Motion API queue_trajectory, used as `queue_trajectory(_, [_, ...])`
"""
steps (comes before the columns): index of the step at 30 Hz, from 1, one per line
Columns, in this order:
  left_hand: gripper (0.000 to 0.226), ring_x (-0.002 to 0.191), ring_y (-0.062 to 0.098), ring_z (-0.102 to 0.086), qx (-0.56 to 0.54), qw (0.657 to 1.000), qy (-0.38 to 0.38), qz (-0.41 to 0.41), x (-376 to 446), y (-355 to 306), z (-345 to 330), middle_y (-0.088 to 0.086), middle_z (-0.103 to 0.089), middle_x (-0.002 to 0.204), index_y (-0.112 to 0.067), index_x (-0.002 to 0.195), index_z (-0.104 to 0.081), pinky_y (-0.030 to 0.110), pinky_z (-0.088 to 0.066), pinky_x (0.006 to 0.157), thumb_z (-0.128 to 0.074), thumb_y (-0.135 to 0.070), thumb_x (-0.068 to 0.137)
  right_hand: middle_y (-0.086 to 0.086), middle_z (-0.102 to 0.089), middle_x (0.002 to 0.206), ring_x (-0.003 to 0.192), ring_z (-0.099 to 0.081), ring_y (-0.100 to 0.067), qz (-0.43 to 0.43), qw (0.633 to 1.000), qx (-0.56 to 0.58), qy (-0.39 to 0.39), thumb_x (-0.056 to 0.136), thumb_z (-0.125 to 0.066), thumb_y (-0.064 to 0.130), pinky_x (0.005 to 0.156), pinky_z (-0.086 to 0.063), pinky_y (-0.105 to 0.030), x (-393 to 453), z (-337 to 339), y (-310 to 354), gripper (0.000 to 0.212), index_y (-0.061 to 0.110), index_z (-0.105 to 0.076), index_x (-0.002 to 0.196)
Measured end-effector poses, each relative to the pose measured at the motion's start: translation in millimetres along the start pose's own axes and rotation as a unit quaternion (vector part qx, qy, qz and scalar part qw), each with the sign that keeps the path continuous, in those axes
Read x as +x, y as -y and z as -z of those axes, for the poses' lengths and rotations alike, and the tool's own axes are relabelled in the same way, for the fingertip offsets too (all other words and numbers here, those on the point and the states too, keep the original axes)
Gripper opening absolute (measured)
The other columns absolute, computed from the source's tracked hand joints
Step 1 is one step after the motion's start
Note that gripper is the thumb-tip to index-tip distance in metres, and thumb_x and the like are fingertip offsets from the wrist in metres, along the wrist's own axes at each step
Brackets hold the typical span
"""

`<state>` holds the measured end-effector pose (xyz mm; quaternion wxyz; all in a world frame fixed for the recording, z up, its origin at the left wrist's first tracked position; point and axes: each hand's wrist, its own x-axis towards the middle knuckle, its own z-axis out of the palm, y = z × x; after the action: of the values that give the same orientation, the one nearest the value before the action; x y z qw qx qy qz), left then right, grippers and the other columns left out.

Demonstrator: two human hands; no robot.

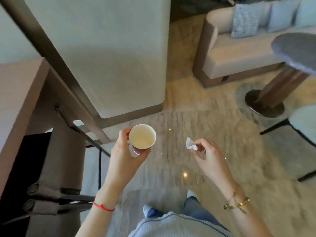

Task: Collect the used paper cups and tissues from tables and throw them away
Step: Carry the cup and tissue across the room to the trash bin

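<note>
My left hand (125, 156) grips a white paper cup (142, 136) upright in front of me, above the floor; its inside looks empty. A small crumpled white tissue (190, 144) is pinched between the thumb and fingertips of my right hand (207, 155), a little to the right of the cup. Both hands are held at about the same height over the polished floor, with a gap between them.
A wide white pillar (109, 53) stands ahead on the left. A beige sofa (239, 59) with blue cushions sits at the back right. A round table (294, 48) on a pedestal and a chair (304, 124) are at the right. A chair back (56, 170) is close on my left.
</note>
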<state>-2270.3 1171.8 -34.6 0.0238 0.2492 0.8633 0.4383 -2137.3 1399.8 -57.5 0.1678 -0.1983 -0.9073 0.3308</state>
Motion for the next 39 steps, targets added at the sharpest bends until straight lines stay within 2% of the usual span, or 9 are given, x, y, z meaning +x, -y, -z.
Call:
queue_trajectory(7, [0.069,0.097,0.004,-0.055,-0.042,0.988,0.120,-0.090,6.3,-98.8,-131.0,-0.018,-0.053,0.112,-0.026,0.120,-0.044,0.002,-0.040,0.068,-0.086,-0.033,0.066,0.004,-0.061,0.082,0.078,-0.056,-0.015,-0.127,0.984,-0.024,-0.124,0.081,-0.071,0.010,0.072,-0.047,-0.029,-76.9,100.7,-90.3,0.011,0.014,-0.062,0.085])
queue_trajectory(12, [0.068,0.098,0.002,-0.059,-0.103,0.963,0.207,-0.139,-16.9,-194.5,-250.3,-0.030,-0.054,0.109,-0.033,0.118,-0.045,0.004,-0.043,0.072,-0.087,-0.030,0.065,0.011,-0.061,0.085,0.080,-0.056,-0.003,-0.209,0.956,-0.044,-0.200,0.082,-0.070,0.015,0.071,-0.043,-0.015,-153.0,195.8,-167.3,0.012,0.020,-0.060,0.086])
queue_trajectory(17, [0.070,0.098,0.005,-0.060,-0.134,0.927,0.289,-0.195,-55.3,-291.3,-356.7,-0.023,-0.057,0.112,-0.030,0.122,-0.047,0.003,-0.044,0.072,-0.087,-0.031,0.065,0.011,-0.060,0.082,0.079,-0.055,-0.009,-0.295,0.911,-0.066,-0.281,0.083,-0.070,0.014,0.070,-0.040,-0.018,-233.7,284.1,-236.7,0.009,0.017,-0.062,0.085])
queue_trajectory(22, [0.069,0.094,-0.001,-0.061,-0.150,0.892,0.359,-0.229,-88.1,-365.8,-440.6,-0.028,-0.056,0.106,-0.036,0.118,-0.046,0.002,-0.044,0.068,-0.087,-0.034,0.063,0.010,-0.060,0.081,0.077,-0.055,-0.004,-0.363,0.864,-0.078,-0.340,0.084,-0.069,0.012,0.066,-0.036,-0.008,-294.2,344.7,-287.8,0.010,0.017,-0.061,0.085])
queue_trajectory(25, [0.070,0.091,0.005,-0.061,-0.139,0.872,0.397,-0.251,-99.5,-405.6,-493.5,-0.026,-0.056,0.104,-0.033,0.118,-0.046,0.003,-0.043,0.066,-0.088,-0.029,0.062,0.012,-0.059,0.081,0.077,-0.056,-0.003,-0.397,0.833,-0.077,-0.376,0.082,-0.071,0.009,0.069,-0.037,-0.004,-316.3,371.8,-317.3,0.013,0.017,-0.061,0.086])
queue_trajectory(27, [0.072,0.095,0.009,-0.061,-0.136,0.857,0.425,-0.259,-105.9,-432.5,-533.3,-0.024,-0.056,0.106,-0.031,0.120,-0.047,0.010,-0.044,0.072,-0.088,-0.026,0.062,0.012,-0.059,0.081,0.078,-0.055,-0.003,-0.417,0.817,-0.075,-0.391,0.083,-0.070,0.012,0.068,-0.037,-0.005,-327.7,386.9,-341.0,0.013,0.019,-0.061,0.087])
queue_trajectory(31, [0.070,0.099,0.006,-0.060,-0.155,0.825,0.469,-0.273,-115.8,-490.9,-621.7,-0.024,-0.057,0.109,-0.037,0.118,-0.048,0.018,-0.049,0.078,-0.089,-0.030,0.062,0.012,-0.060,0.079,0.079,-0.055,-0.003,-0.448,0.784,-0.078,-0.422,0.084,-0.069,0.014,0.067,-0.037,-0.006,-338.9,427.3,-402.3,0.012,0.022,-0.060,0.085])
queue_trajectory(34, [0.071,0.101,0.000,-0.059,-0.167,0.801,0.496,-0.291,-118.1,-540.0,-689.5,-0.028,-0.056,0.111,-0.053,0.113,-0.043,0.010,-0.046,0.076,-0.088,-0.032,0.063,0.011,-0.060,0.079,0.078,-0.056,-0.004,-0.460,0.768,-0.083,-0.439,0.084,-0.068,0.013,0.068,-0.038,-0.008,-338.0,471.8,-456.2,0.011,0.021,-0.060,0.084])
queue_trajectory(39, [0.067,0.101,-0.016,-0.051,-0.181,0.767,0.519,-0.331,-116.9,-643.6,-793.6,-0.042,-0.051,0.106,-0.052,0.110,-0.042,-0.001,-0.038,0.071,-0.087,-0.033,0.064,0.012,-0.060,0.081,0.079,-0.056,-0.004,-0.472,0.745,-0.097,-0.461,0.084,-0.068,0.018,0.067,-0.039,-0.008,-333.5,568.2,-546.5,0.011,0.024,-0.059,0.087])
